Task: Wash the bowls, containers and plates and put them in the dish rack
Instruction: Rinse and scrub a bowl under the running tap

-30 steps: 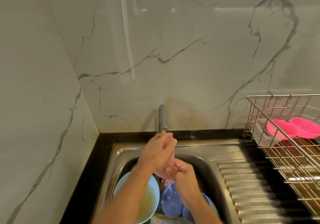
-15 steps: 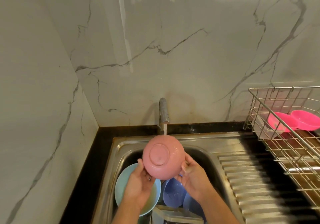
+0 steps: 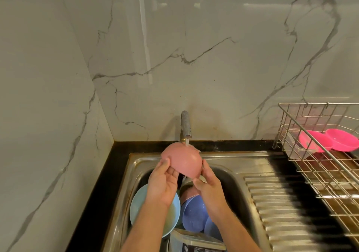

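Both the left hand (image 3: 162, 181) and right hand (image 3: 210, 186) clasp the upturned pink bowl (image 3: 181, 160) at frame centre, under the tap (image 3: 185, 124), so water rinses its outside.

pink bowl (image 3: 181, 159) raised closer to tap (image 3: 185, 124), base now tipped away

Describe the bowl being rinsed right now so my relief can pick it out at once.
Start at the steel sink below the marble wall and find the tap. Directly under its stream, both hands hold a dusty pink bowl, bottom turned up. The other bowls lie lower in the basin and are light blue or purple; the brighter pink dishes sit in the wire rack.
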